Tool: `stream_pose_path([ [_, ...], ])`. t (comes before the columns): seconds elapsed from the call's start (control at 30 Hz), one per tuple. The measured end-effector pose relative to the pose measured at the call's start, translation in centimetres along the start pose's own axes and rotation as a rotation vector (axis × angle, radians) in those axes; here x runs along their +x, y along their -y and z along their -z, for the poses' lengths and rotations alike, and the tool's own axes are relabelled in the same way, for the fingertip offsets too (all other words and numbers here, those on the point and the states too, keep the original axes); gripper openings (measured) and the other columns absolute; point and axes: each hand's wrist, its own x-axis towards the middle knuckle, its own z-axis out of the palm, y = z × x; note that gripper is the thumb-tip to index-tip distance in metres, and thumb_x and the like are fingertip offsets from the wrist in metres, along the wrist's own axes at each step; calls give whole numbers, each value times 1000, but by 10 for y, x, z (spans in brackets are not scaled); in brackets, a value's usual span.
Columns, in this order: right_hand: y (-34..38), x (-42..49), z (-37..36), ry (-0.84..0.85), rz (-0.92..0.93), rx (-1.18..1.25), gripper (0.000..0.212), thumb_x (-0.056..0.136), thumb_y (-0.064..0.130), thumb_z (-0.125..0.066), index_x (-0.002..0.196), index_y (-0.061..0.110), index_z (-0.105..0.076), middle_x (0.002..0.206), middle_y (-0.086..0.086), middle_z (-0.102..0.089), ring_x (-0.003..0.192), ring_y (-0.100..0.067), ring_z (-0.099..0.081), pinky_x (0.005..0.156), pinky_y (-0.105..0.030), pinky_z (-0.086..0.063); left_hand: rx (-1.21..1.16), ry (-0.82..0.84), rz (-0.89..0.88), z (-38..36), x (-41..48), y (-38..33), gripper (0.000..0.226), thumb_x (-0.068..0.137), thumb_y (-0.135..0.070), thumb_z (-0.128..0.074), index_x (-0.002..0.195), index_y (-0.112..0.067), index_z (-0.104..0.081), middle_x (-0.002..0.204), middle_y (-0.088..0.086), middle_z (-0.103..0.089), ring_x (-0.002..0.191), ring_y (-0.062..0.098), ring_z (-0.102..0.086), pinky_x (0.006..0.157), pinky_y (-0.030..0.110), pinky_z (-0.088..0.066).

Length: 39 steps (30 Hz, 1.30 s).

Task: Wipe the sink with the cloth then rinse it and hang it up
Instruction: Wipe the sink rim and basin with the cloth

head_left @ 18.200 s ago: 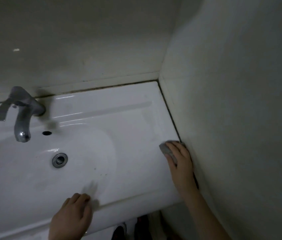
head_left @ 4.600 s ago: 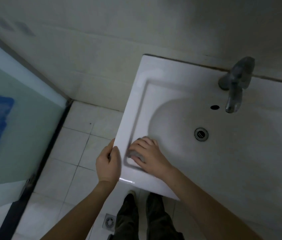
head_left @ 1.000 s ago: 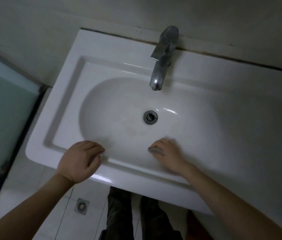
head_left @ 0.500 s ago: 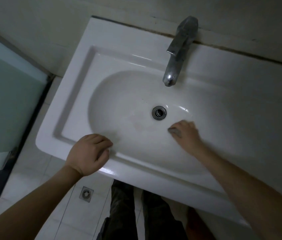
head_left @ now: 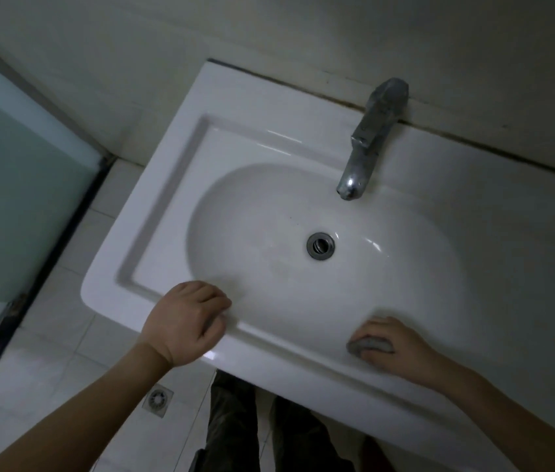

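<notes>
Cloth found under right hand, fingers curled down over it and pressing it to the near lip of the sink, right of the drain and well clear of it. Half a second earlier, held just beside the drain on the bowl floor; since pulled back up the near slope to the rim. Left hand loosely closed, holding nothing, braced on the front edge left of the drain, unmoved over the last second. Bowl pass judged largely complete, front ledge now under attention. Tap behind the drain, no water seen running. Rinse and hanging not yet begun; no hook or rail in view. Wiping stage judged near its end, with the far-right ledge possibly outstanding. Frame dim and slightly blurred; residue on the bowl floor cannot be confirmed.
</notes>
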Motion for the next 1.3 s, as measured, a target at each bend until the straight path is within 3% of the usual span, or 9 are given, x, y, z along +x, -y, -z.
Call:
stream_pose_path([
  [0.13,37,77,-58,1,124,95,16,82,17,-70,97,20,-74,95,15,-67,93,6,-60,86,-15,-44,-27,-12,2,0,-1,2,36,85,-32,-47,101,-19,-75,98,-3,-71,91,16,-64,85,29,-46],
  [0.27,65,203,-104,-264,293,-75,21,86,28,-59,104,24,-69,104,8,-66,100,-17,-57,90,-27,-34,-41,-12,-17,-5,0,5,35,87,-33,-47,104,-19,-74,102,-3,-71,94,16,-63,86,32,-50],
  [0.43,86,296,-93,-942,-160,114,27,78,23,-66,104,19,-61,113,-4,-62,108,-30,-52,93,-34,-33,-50,-20,-1,-9,-1,8,33,85,-31,-51,105,-19,-73,104,-4,-70,97,15,-61,88,30,-48],
  [0.6,95,214,-127,-265,237,197,26,80,30,-63,104,23,-70,104,4,-65,101,-12,-55,91,-30,-41,-34,-28,-19,-6,1,7,30,83,-31,-52,101,-18,-72,100,-2,-69,92,18,-61,84,32,-47],
  [0.73,49,122,-86,0,219,170,22,83,32,-70,105,35,-68,103,16,-64,103,-6,-59,91,-28,-44,-52,-57,-22,-8,-1,6,26,82,-30,-53,98,-20,-72,99,-4,-68,91,17,-60,85,30,-45],
  [0.97,-28,73,-26,-28,140,-187,19,86,37,-65,102,47,-59,101,24,-59,96,-4,-58,89,-38,-46,-63,-79,-27,-12,-2,9,27,83,-31,-53,99,-20,-72,99,-6,-68,92,16,-60,85,28,-46],
  [1.07,-27,101,-18,-273,117,-443,20,93,48,-48,98,37,-63,97,17,-63,91,-22,-61,79,-49,-48,-47,-81,-34,-12,-2,9,28,83,-32,-52,100,-21,-72,100,-6,-68,93,15,-60,85,28,-46],
  [1.17,-1,145,-4,-496,328,-608,15,93,28,-54,101,23,-66,102,3,-67,95,-30,-59,82,-46,-47,-54,-78,-30,-11,-2,10,28,83,-32,-52,100,-21,-72,100,-7,-68,94,15,-60,85,29,-47],
  [1.3,35,218,-8,-371,569,-921,33,76,4,-60,101,24,-65,110,3,-66,107,-29,-57,92,-43,-37,-36,-71,-46,-10,-1,10,28,83,-31,-52,101,-22,-71,101,-7,-67,95,16,-61,85,31,-47],
])
